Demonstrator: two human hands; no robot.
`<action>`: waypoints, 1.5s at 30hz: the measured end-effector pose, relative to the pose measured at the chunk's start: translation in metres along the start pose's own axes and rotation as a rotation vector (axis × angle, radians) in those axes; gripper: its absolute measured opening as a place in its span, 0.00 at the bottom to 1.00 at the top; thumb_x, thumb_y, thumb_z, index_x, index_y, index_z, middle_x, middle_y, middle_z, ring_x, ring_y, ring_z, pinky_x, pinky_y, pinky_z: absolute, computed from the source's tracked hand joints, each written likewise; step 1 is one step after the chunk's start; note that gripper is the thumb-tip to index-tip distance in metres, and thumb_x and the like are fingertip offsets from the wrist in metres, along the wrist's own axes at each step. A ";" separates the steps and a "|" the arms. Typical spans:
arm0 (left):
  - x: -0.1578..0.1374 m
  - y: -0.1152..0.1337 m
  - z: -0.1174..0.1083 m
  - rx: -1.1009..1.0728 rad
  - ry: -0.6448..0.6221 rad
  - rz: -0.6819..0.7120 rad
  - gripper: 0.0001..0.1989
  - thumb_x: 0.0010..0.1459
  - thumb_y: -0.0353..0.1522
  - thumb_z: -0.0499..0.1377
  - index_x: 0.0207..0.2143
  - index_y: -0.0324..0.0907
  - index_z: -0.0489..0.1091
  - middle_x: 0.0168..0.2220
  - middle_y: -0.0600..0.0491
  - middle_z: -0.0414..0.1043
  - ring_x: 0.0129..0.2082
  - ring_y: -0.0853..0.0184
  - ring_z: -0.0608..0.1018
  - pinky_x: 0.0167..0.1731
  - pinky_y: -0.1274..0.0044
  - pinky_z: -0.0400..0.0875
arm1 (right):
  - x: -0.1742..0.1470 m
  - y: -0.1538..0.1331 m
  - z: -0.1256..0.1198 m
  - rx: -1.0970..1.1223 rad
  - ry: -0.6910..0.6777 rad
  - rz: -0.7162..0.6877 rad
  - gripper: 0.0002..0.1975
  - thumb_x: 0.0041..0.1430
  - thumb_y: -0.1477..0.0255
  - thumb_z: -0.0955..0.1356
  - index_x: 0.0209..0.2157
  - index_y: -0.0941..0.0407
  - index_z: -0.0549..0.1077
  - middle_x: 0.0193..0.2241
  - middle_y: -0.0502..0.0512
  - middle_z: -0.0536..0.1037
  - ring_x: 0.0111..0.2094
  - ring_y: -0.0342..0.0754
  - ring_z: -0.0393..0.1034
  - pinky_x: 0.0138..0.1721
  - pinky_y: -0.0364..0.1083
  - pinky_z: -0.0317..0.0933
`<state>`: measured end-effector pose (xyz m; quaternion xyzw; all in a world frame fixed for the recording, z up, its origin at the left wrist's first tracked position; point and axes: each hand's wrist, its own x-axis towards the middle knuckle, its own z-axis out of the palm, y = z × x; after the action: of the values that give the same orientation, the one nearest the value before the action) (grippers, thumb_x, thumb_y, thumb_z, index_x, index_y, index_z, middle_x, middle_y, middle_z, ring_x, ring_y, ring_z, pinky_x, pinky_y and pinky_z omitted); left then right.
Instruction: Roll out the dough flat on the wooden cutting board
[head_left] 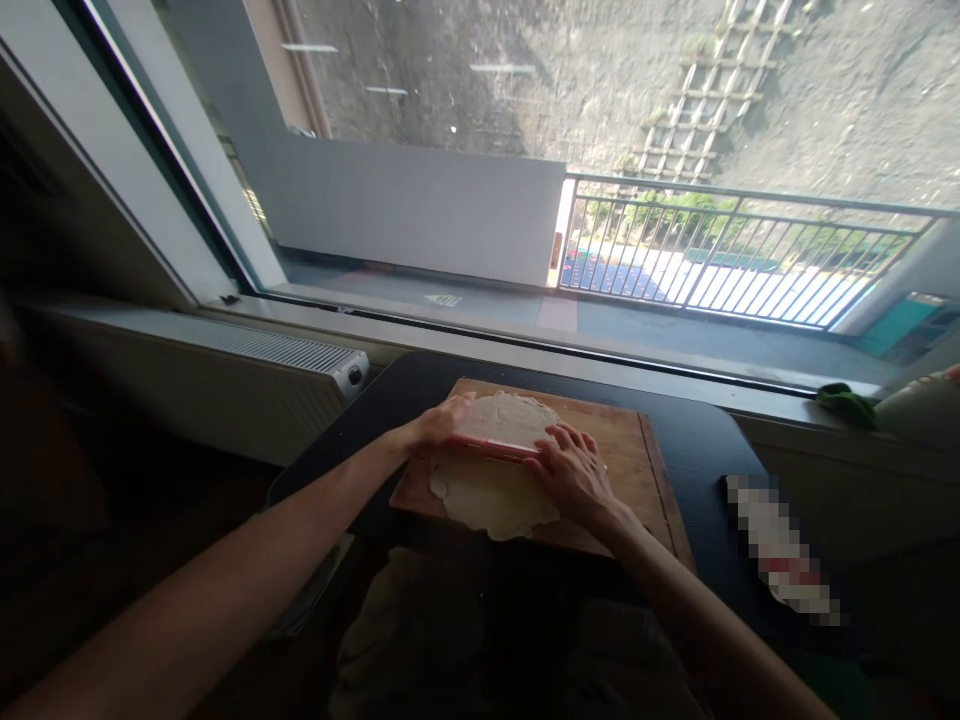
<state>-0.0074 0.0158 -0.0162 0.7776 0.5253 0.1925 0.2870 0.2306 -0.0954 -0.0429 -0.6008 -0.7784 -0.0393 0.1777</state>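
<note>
A wide, flat sheet of dough (495, 495) with an uneven edge lies on a wooden board (630, 460). Across its middle rests a thin red rolling pin (495, 448). My left hand (441, 420) is on the pin's left end, its fingers partly hidden and pointing forward. At the right end, my right hand (574, 465) lies over the pin with bent fingers reaching past it onto the dough. Both palms face down, and they cover the ends of the pin.
The board sits on a dark table (712, 440) beneath a large window. A white radiator (300, 375) stands to the left. On the table's right side is a blurred-out long item (780, 550). A green cloth (847, 405) lies on the sill near a pale rounded object (919, 410).
</note>
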 end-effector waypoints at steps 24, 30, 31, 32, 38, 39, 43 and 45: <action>-0.009 -0.022 0.030 0.440 0.163 -0.063 0.29 0.65 0.44 0.38 0.63 0.41 0.53 0.65 0.46 0.50 0.65 0.56 0.51 0.59 0.54 0.45 | 0.049 -0.019 0.015 -0.036 -0.010 -0.013 0.21 0.65 0.59 0.56 0.53 0.53 0.66 0.56 0.59 0.65 0.57 0.54 0.55 0.58 0.55 0.44; -0.028 -0.022 0.035 0.361 0.100 -0.030 0.28 0.65 0.44 0.38 0.64 0.45 0.48 0.66 0.50 0.47 0.66 0.58 0.49 0.60 0.54 0.42 | 0.019 -0.026 0.011 -0.032 -0.013 -0.074 0.21 0.67 0.60 0.55 0.54 0.52 0.65 0.59 0.57 0.62 0.62 0.55 0.46 0.60 0.58 0.38; -0.031 -0.023 0.037 0.347 0.116 -0.009 0.28 0.65 0.44 0.38 0.64 0.46 0.49 0.66 0.50 0.48 0.65 0.58 0.49 0.60 0.54 0.42 | 0.014 -0.027 0.010 -0.026 -0.003 -0.103 0.20 0.67 0.60 0.54 0.54 0.51 0.65 0.59 0.57 0.62 0.63 0.54 0.45 0.61 0.58 0.36; -0.032 -0.024 0.038 0.329 0.147 0.000 0.27 0.65 0.43 0.39 0.63 0.46 0.51 0.65 0.50 0.49 0.65 0.58 0.50 0.60 0.54 0.42 | 0.013 -0.028 0.009 -0.022 0.005 -0.126 0.20 0.67 0.60 0.55 0.54 0.51 0.66 0.59 0.56 0.61 0.63 0.54 0.44 0.61 0.58 0.36; -0.026 -0.038 0.016 0.169 0.498 -0.052 0.22 0.64 0.36 0.42 0.48 0.36 0.70 0.53 0.43 0.69 0.56 0.60 0.67 0.57 0.65 0.57 | 0.032 -0.009 -0.001 0.049 -0.030 -0.113 0.18 0.65 0.60 0.58 0.50 0.52 0.69 0.52 0.59 0.68 0.53 0.54 0.59 0.55 0.55 0.50; -0.034 -0.043 0.011 0.163 0.545 -0.025 0.21 0.64 0.36 0.42 0.45 0.37 0.71 0.50 0.44 0.72 0.54 0.62 0.69 0.56 0.68 0.59 | 0.031 -0.003 -0.003 0.072 -0.054 -0.142 0.19 0.65 0.59 0.59 0.51 0.52 0.68 0.49 0.58 0.69 0.51 0.53 0.61 0.53 0.54 0.52; -0.081 -0.065 0.009 0.179 0.702 0.160 0.14 0.61 0.35 0.49 0.36 0.42 0.74 0.42 0.50 0.74 0.47 0.63 0.73 0.52 0.70 0.64 | 0.022 0.013 -0.016 0.101 -0.203 -0.294 0.16 0.59 0.63 0.65 0.49 0.51 0.69 0.41 0.55 0.72 0.43 0.49 0.65 0.45 0.48 0.57; -0.098 -0.069 0.017 0.208 0.680 0.173 0.12 0.59 0.34 0.51 0.36 0.43 0.74 0.42 0.50 0.73 0.47 0.62 0.72 0.51 0.69 0.65 | 0.023 0.013 -0.025 0.090 -0.277 -0.330 0.13 0.59 0.69 0.64 0.46 0.51 0.70 0.39 0.53 0.73 0.38 0.46 0.66 0.39 0.45 0.58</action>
<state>-0.0829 -0.0596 -0.0738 0.7357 0.5395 0.4094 -0.0019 0.2441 -0.0776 -0.0138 -0.4563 -0.8842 0.0498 0.0867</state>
